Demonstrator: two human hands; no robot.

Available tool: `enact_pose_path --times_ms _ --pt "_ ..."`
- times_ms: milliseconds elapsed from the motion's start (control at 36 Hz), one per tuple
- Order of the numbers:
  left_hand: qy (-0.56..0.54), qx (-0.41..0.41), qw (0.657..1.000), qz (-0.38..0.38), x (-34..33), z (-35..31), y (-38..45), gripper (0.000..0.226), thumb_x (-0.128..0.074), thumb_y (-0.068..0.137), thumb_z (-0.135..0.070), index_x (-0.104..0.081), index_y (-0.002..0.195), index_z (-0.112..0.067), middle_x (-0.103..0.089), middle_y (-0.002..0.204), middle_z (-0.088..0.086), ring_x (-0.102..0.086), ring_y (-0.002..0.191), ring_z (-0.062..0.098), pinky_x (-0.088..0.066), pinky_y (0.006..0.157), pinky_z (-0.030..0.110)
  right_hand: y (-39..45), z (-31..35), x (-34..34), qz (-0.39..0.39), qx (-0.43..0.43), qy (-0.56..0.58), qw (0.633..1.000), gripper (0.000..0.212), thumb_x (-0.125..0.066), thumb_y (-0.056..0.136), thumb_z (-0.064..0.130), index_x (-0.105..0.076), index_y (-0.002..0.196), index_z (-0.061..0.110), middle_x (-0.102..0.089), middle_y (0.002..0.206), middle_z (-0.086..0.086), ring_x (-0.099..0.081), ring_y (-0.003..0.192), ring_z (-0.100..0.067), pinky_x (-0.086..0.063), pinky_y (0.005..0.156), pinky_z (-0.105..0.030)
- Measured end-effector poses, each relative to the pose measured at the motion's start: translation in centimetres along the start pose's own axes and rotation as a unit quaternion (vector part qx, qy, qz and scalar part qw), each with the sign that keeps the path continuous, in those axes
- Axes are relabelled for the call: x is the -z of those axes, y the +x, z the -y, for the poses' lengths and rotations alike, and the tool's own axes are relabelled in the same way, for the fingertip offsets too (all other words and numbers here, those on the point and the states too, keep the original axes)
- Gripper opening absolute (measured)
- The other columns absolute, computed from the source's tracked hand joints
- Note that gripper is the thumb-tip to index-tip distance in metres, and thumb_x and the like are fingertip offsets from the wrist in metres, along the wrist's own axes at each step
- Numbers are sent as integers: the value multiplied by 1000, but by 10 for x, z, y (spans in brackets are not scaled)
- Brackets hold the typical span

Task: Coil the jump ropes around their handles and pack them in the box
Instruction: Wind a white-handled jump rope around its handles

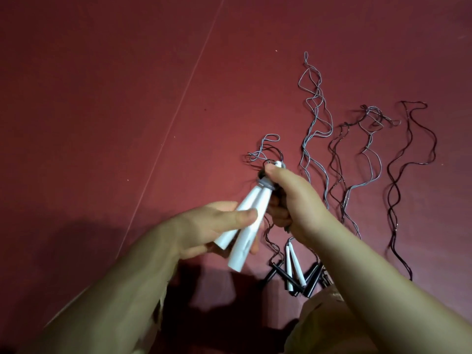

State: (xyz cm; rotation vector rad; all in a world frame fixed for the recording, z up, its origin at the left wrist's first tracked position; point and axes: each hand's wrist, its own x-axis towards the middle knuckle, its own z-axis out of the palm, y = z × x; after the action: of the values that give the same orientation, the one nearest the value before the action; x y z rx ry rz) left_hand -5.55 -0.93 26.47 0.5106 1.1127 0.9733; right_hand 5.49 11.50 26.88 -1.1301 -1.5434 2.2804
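Left hand (217, 226) fingers curled round white handles (74, 221); right hand (288, 200) pinching cord (343, 187), fingertips hidden; black handles (274, 273) half hidden.

a dark red floor (102, 111) with a thin pale seam carries everything. beyond the fingertips, wavy grey and black ropes (367, 154) lie stretched side by side. below the fingers, white and black handles (293, 272) rest bunched together.

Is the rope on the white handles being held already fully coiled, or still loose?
Partly coiled. A few grey turns wrap the tops of the white handles, but loose loops trail onto the floor beyond the right hand.
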Motion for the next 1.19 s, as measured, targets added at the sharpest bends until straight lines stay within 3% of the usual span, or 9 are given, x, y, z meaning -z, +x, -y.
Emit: enact_pose_path --times_ms 83,194,417,556,694,861,1000,1083,1194 --pt "-172 42 971 159 -4 9 5 62 -73 62 -68 -71 91 -13 -66 73 7 -67 65 24 -54 64 33 2 5 6 -12 26 60 998 26 -52 71 41 -45 53 24 -22 53 2 -16 40 -9 -8 43 -19" --pt "-238 51 949 202 -5 4 8 55 -65 70 -68 -64 94 -18 -57 66 3 -54 44 16 -42 46 19 4 5 11 17 43 59 997 29 -51 73 46 -39 62 21 -24 53 1 -17 43 -12 -10 45 -25" --pt "-133 62 989 3 -1 -4 10 57 -33 77 -63 -57 85 -11 -43 53 4 -33 35 11 -21 45 20 2 8 28 14 4 -123 992 38 -46 99 38 -61 92 4 -58 67 -4 -55 47 -16 -46 52 -27" --pt "62 38 985 -159 -7 4 16 57 -27 97 -53 -60 82 -9 -50 49 2 -36 38 15 -19 46 26 7 -3 31 -58 -43 -256 964 54 -48 97 46 -57 58 10 -46 46 -3 -40 38 -20 -36 45 -24" --pt "173 51 957 -226 -11 7 23 52 -29 99 -50 -58 87 -8 -53 59 6 -45 43 19 -34 44 19 9 -8 31 -67 -83 -270 957 56 -47 97 47 -60 64 5 -43 44 -1 -36 36 -17 -31 44 -22" --pt "409 17 871 -271 -12 11 21 37 -31 97 -50 -41 80 -19 -55 85 14 -55 95 35 -44 81 38 5 0 21 -26 -130 -108 985 57 -44 88 68 -51 70 14 -41 55 -1 -35 39 -13 -25 40 -22" --pt "521 -48 790 -321 -21 13 19 29 -36 95 -53 -38 96 -24 -61 104 6 -54 104 34 -41 76 38 8 4 15 -91 -68 -136 984 47 -54 90 56 -42 62 19 -36 44 5 -27 37 -13 -20 44 -23" --pt "458 -48 834 -304 -19 10 17 30 -43 91 -54 -39 91 -24 -57 87 0 -54 91 30 -39 71 36 10 6 11 -99 -17 -147 984 46 -54 90 49 -36 58 22 -30 45 4 -24 38 -14 -21 45 -25" --pt "248 -17 953 -172 -15 2 15 19 -65 85 -39 -54 84 -24 -57 71 -11 -52 64 6 -38 57 22 7 5 6 -72 47 -164 983 39 -52 76 51 -36 54 22 -29 49 -1 -24 44 -17 -20 47 -28"
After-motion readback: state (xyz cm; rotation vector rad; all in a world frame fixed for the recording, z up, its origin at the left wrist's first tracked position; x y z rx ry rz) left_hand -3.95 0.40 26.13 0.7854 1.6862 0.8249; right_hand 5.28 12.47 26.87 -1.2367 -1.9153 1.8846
